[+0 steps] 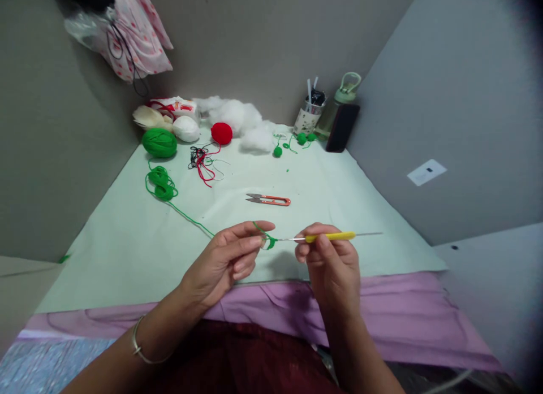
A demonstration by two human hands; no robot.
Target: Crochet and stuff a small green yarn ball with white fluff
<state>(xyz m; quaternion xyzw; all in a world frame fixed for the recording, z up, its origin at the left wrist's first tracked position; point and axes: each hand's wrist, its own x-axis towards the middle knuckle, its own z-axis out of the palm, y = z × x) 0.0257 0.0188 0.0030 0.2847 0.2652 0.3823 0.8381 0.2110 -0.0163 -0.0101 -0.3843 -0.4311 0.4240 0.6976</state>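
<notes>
My left hand (231, 252) pinches a small piece of green crochet (270, 243) between thumb and fingers, with a strand of green yarn looped over its forefinger. My right hand (331, 258) is closed around the yellow handle of a crochet hook (333, 237). The hook's metal tip points left and meets the green stitches; its other metal end sticks out to the right. From my left hand the yarn runs back across the table to a loose green bundle (162, 185) and a green yarn ball (159, 143).
Orange thread snips (268, 200) lie beyond my hands. Farther back are a red yarn ball (221, 133), white stuffing (237, 117), tangled black and red yarn (203, 159) and small green balls (277, 151). A pen cup (307, 118), bottle (333, 108) and phone (343, 128) stand back right.
</notes>
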